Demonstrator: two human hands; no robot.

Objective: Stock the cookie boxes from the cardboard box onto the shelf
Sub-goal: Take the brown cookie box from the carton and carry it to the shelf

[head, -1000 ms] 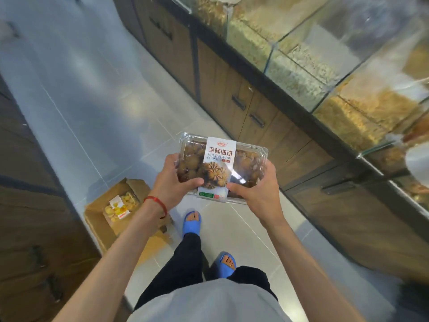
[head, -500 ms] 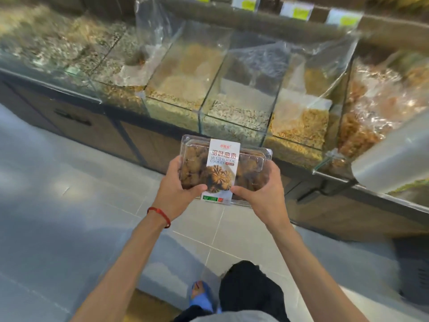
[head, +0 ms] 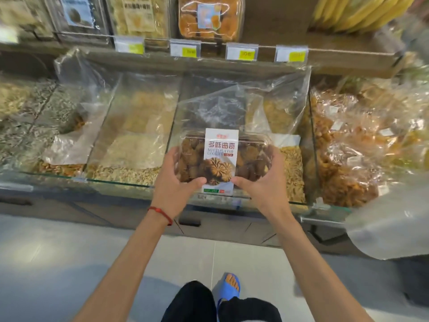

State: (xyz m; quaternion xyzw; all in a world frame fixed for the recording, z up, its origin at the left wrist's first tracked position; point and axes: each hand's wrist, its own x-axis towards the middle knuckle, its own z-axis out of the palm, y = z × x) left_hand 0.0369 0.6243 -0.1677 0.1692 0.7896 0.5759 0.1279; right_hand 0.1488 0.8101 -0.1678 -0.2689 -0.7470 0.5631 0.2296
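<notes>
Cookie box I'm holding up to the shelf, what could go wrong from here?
The left hand and right hand grip the cookie box only by its ends, over open bins of loose snacks; a slip would likely drop it in. Lifting it to the shelf, its edge may knock the price tags clipped along the front.

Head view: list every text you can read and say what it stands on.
"多味曲奇": on the white label of the cookie box.
"MULTI FLAVOR COOKIES": same label, just below the characters.
Red logo at the label's top, small red tag, green and red strip at its foot: too small to read.
Yellow price tags: blurred, unreadable.
Labels on the packs at the top: blurred, unreadable.
</notes>
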